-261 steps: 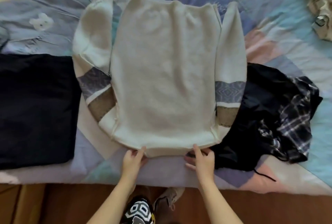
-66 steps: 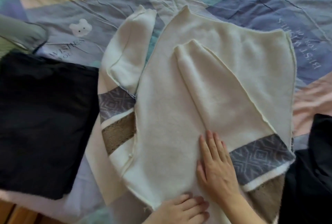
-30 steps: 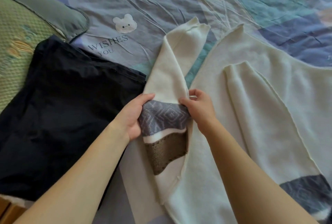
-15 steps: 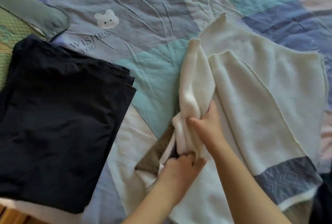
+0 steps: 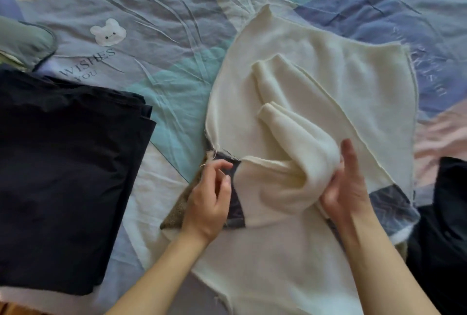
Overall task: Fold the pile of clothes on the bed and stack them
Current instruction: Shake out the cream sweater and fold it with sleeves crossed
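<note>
A cream sweater (image 5: 328, 82) lies flat on the bed sheet (image 5: 164, 11), right of the middle. One sleeve (image 5: 275, 79) lies folded across its body. The other sleeve (image 5: 290, 130) is swung in over the body and bunched against my right hand (image 5: 348, 188), which grips it near its grey band. My left hand (image 5: 209, 203) rests on the grey and brown band at the sweater's left fold, fingers loosely curled. A folded black garment (image 5: 63, 175) lies at the left.
A heap of dark unfolded clothes (image 5: 444, 226) shows at the right edge. A grey-green pillow corner (image 5: 22, 41) sits at the far left. The patchwork sheet carries a white bear print (image 5: 108, 33). The bed's near edge runs along the bottom left.
The second sleeve has swung from the sweater's left side over onto its body, carried by my right hand. My left hand has let go of the sleeve and now rests at the fold.
</note>
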